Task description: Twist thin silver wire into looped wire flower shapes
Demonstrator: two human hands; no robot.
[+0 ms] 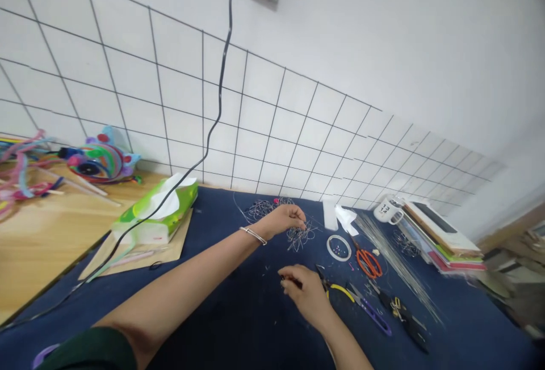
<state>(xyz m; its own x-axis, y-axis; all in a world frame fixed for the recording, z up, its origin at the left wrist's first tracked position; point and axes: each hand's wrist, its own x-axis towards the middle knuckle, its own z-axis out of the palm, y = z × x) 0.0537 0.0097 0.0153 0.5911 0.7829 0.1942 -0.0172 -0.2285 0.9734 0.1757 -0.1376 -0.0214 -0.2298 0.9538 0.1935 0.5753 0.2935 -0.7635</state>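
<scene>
A: Where is the wire tangle [300,238] lying?

B: It is lying on the table [230,313], left of the round white dish [339,260]. A second tangle [256,210] is sitting farther left of the dish, and the scissors [369,264] are lying just right of it.

A: What are the hands doing?

B: The left hand [281,221] is hovering left of the dish, at the nearer tangle, its fingers bending and bunching close; whether they are gripping a strand, one cannot tell. The right hand [307,295] is hanging to the dish's near left, fingers curling narrowly toward the thumb. Whether they are pinching something small is not showing clearly.

A: How is that wire likely behaving?

B: Judging by its thinness, it is probably staying light and springy, snagging and kinking easily. Taking one loose outer loop is seeming wiser than squeezing the middle.
</scene>
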